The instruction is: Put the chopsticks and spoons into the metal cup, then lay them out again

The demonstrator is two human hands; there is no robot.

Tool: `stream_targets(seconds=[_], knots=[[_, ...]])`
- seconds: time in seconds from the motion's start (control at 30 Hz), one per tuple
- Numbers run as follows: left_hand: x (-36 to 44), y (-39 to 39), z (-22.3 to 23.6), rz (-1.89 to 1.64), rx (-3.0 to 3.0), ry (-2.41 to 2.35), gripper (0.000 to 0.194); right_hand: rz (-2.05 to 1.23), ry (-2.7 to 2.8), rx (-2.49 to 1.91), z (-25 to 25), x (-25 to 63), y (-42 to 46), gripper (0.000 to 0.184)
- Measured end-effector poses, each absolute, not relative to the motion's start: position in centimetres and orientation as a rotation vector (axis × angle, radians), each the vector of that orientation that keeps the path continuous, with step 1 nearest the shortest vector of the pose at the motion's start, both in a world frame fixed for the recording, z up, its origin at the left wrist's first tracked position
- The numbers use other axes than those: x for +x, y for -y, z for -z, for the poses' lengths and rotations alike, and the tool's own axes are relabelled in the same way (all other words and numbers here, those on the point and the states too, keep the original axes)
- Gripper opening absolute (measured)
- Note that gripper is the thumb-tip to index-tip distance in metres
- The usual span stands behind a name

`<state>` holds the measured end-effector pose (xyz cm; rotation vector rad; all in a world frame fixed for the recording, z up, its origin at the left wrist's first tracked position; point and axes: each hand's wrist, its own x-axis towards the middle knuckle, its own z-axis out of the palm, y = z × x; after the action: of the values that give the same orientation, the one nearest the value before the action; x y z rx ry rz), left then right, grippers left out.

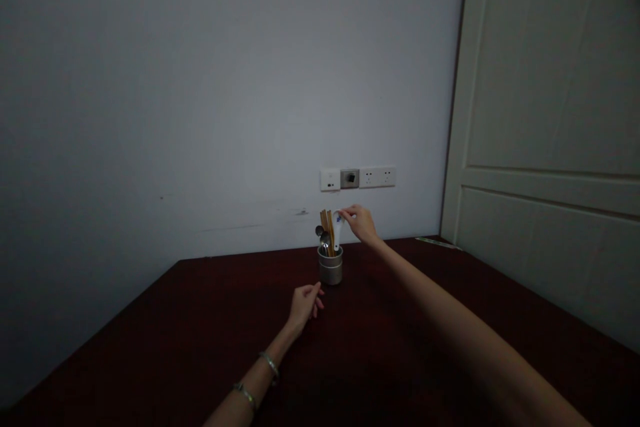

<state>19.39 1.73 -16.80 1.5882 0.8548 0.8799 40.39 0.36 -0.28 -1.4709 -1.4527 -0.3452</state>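
Observation:
A grey metal cutlery holder (331,271) stands upright on the dark red table (210,320). Inside it are wooden chopsticks (327,225) and metal spoons (325,239), with their bowls up. My right hand (361,223) pinches the bowl end of a white ceramic spoon (337,230) with a blue mark. That spoon points handle down at the holder's right rim; how deep its tip sits I cannot tell. My left hand (305,303) is close to the holder's lower left front, loosely bent with fingers apart and nothing visible in it. Bracelets (270,365) circle the left forearm.
Behind the table rises a pale wall (240,113) with a row of sockets and switches (377,177) above the holder. A white panelled door (550,113) stands on the right. A thin flat strip (437,242) lies at the table's back right edge.

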Motion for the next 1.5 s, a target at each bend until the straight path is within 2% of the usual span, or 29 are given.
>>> stream_targets(seconds=[0.7, 1.1, 1.5], knots=[[19.5, -1.5, 16.8, -0.887, 1.605, -0.875, 0.049, 0.055, 1.628, -1.557, 8.1, 39.5, -3.0, 0.033], [19.5, -1.5, 16.8, -0.904, 1.602, -0.862, 0.045, 0.022, 1.647, -1.61, 9.2, 39.7, -3.1, 0.031], [19.4, -1.3, 16.7, -0.912, 1.607, -0.827, 0.041, 0.057, 1.654, -1.624, 8.3, 39.7, -2.2, 0.027]])
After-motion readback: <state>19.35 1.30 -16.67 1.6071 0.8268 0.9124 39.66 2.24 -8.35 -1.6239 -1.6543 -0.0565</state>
